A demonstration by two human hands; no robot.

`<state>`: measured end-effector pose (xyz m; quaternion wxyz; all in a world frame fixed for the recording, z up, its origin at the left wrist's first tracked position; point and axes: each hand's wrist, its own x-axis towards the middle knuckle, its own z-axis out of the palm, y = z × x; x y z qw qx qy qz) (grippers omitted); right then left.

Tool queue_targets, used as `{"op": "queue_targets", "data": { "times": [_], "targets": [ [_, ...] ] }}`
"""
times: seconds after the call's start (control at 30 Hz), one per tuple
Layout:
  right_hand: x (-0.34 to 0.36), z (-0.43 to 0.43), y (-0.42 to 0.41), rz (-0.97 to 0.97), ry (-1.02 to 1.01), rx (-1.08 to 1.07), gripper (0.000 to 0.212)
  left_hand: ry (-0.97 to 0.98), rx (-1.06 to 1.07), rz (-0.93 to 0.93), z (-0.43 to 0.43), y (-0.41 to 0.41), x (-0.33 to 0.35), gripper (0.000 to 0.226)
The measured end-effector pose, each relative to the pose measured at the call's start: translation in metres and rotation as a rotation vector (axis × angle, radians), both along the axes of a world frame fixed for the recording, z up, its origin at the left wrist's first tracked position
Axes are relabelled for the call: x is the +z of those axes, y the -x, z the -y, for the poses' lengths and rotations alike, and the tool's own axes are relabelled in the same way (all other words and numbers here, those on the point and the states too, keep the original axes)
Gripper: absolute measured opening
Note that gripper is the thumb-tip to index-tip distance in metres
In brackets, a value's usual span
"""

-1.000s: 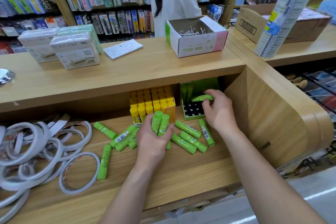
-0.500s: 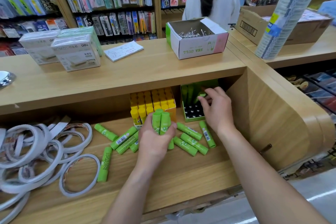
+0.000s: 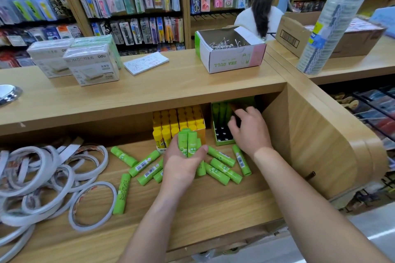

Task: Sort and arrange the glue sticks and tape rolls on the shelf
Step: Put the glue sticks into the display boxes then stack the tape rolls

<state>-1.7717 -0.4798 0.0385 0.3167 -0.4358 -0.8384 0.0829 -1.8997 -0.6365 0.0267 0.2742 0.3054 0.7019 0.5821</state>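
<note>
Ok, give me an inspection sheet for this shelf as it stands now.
Surface: wooden lower shelf, open-fronted, under a counter.
Job's things: loose green glue sticks lie flat; yellow glue sticks stand boxed; green box partly filled; tape rolls heaped at left.
Clutter: on the counter, open box of metal pins, notepad, wrapped boxes.
Hands: left hand grips an upright bundle of green sticks; right hand over the green box, fingers blurred, grasp unclear.
Cables: nothing seen.
Surroundings: stationery racks; a person, back turned.
</note>
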Motion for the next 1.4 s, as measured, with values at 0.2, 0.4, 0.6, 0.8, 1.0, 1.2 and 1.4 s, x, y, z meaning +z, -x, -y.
{"op": "queue_targets", "data": {
  "times": [0.2, 0.4, 0.6, 0.8, 1.0, 1.2, 1.4],
  "targets": [
    [0.010, 0.030, -0.019, -0.089, 0.116, 0.080, 0.039, -0.038, -0.026, 0.024, 0.002, -0.005, 0.008, 0.037],
    [0.008, 0.090, -0.036, -0.265, 0.448, 0.388, 0.054, -0.090, -0.073, 0.012, 0.006, -0.016, 0.014, 0.029],
    [0.006, 0.096, -0.033, -0.251, 0.492, 0.431, 0.070, -0.152, -0.120, 0.078, 0.010, -0.026, 0.020, 0.026],
    [0.004, 0.100, -0.035, -0.419, 0.534, 0.446, 0.034, -0.146, -0.167, 0.070, 0.017, -0.030, 0.023, 0.021],
    [0.014, 0.089, -0.053, -0.499, 0.523, 0.289, 0.055, -0.091, -0.069, -0.088, 0.026, -0.029, 0.018, 0.021],
    [0.024, 0.055, -0.061, -0.458, 0.316, 0.122, 0.029, 0.042, -0.095, -0.128, 0.023, -0.029, 0.025, 0.037],
    [0.017, 0.039, -0.052, -0.508, 0.235, -0.011, 0.021, 0.074, -0.112, -0.093, 0.025, -0.025, 0.030, 0.038]
  ]
}}
